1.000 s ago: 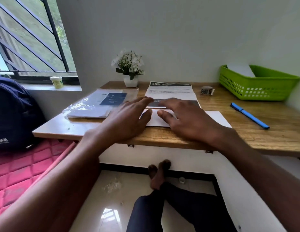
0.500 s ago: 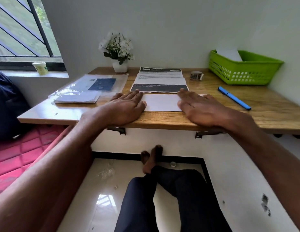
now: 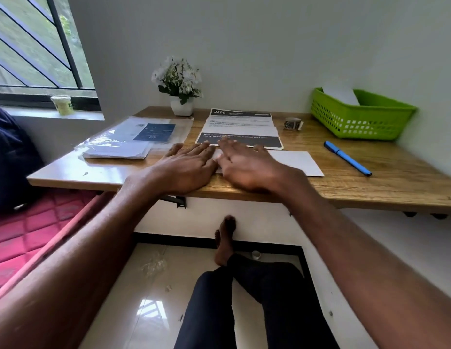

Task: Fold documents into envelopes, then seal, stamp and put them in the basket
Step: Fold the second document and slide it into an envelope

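Both hands, left hand (image 3: 186,167) and right hand (image 3: 247,167), flat, fingers spread on white envelope (image 3: 295,162); uneven pressure risks skewed crease or sliding off table (image 3: 385,180) edge.

Two hands (image 3: 186,167), one basket (image 3: 360,122), one pen (image 3: 347,158), one plant (image 3: 178,84).

Bare worktop (image 3: 385,183) lies open between the white envelope (image 3: 298,162) and the blue pen (image 3: 347,158). Behind, the printed document (image 3: 240,128), tape roll (image 3: 292,123) and green basket (image 3: 357,119) crowd the wall; the plastic-wrapped envelope pack (image 3: 134,137) fills the left.
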`<state>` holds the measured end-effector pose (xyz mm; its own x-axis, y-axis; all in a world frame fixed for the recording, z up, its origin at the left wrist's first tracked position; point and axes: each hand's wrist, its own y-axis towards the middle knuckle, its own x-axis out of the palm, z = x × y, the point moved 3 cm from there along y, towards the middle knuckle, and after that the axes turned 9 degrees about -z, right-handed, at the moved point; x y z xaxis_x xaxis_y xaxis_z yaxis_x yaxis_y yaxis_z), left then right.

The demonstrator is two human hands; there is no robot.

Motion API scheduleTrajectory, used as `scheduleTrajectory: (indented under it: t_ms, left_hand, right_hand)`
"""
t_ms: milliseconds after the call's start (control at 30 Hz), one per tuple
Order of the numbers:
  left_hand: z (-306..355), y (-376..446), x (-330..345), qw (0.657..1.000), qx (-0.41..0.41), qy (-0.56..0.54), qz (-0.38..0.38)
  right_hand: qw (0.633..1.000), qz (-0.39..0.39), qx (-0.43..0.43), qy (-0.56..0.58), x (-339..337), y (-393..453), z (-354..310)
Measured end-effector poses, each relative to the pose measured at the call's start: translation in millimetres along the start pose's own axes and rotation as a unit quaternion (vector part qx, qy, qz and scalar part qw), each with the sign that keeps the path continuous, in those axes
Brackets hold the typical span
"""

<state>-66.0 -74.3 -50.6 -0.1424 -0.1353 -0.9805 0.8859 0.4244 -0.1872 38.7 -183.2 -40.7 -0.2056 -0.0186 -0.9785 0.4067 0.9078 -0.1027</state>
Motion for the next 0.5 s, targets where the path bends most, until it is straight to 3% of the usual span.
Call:
scheduleTrajectory:
  t_ms: [500]
  left_hand:
    - [0.8, -3.2, 0.3, 1.000, -0.005, -0.009, 0.010]
  right_hand:
    - [0.987, -0.032, 0.155, -0.015, -9.1, -59.3, 97.6]
